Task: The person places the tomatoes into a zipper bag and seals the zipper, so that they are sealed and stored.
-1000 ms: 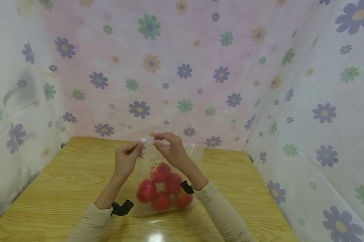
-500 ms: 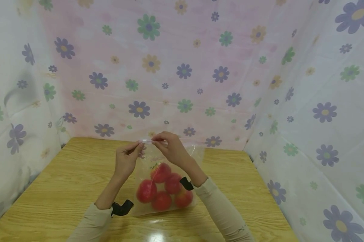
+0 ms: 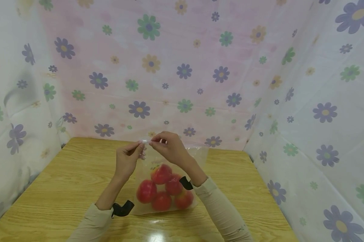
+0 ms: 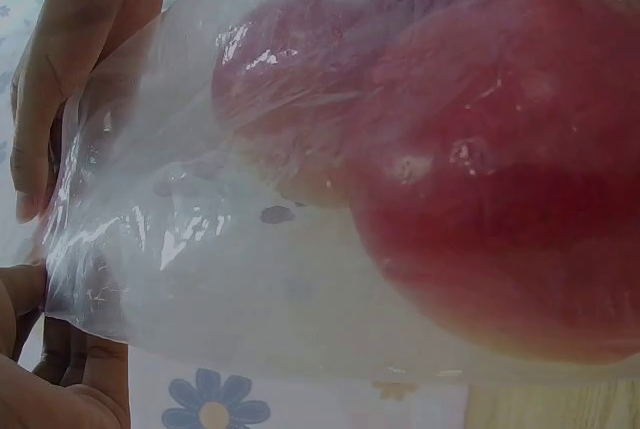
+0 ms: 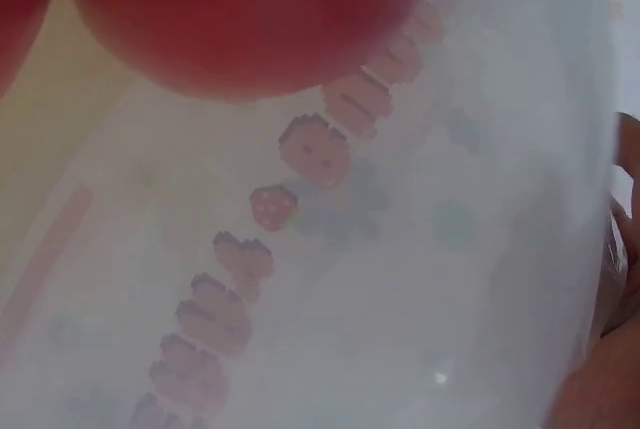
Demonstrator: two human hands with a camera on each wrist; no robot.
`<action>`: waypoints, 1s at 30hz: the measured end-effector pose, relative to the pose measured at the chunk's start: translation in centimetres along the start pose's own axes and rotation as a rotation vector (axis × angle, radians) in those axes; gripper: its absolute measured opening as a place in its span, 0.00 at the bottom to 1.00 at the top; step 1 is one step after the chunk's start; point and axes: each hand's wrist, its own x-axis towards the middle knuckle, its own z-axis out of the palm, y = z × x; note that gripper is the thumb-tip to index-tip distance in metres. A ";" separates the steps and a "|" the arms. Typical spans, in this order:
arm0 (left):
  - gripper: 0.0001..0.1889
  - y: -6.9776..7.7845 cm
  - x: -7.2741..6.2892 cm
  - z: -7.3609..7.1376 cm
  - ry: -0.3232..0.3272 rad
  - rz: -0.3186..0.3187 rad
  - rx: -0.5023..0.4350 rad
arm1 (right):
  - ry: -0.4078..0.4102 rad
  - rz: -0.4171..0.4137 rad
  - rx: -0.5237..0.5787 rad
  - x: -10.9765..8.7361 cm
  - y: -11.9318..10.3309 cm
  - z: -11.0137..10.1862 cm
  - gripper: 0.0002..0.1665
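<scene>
A clear zip bag [image 3: 151, 161] with several red round fruits [image 3: 161, 201] inside stands on the wooden table, its top edge held up. My left hand [image 3: 128, 158] pinches the bag's upper left corner between thumb and forefinger. Close beside it, my right hand [image 3: 171, 148] pinches the top edge, with a small white slider [image 3: 144, 141] between the two hands. In the left wrist view the film [image 4: 150, 219] is drawn taut toward the fingers at left. Pink printed lettering [image 5: 210, 314] shows on the bag in the right wrist view, where only part of a hand appears at the right edge.
The wooden table [image 3: 236, 188] spreads around the bag on both sides. A flower-patterned cloth [image 3: 166, 67] hangs behind it and along both sides. Black wrist mounts [image 3: 122, 208] sit on both sleeves near the bag.
My right thumb and forefinger have come together from a parted pose and moved slightly left along the top edge toward the slider. The bag's upper right corner has spread right. The left hand stays put.
</scene>
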 end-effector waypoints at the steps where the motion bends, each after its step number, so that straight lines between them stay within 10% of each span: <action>1: 0.10 0.1 0.0 0.0 0.001 -0.016 0.010 | 0.001 -0.010 0.009 0.0 0.0 0.1 0.05; 30: 0.11 0.4 -0.2 0.1 -0.027 -0.061 0.045 | -0.061 0.035 0.097 0.5 0.0 0.7 0.04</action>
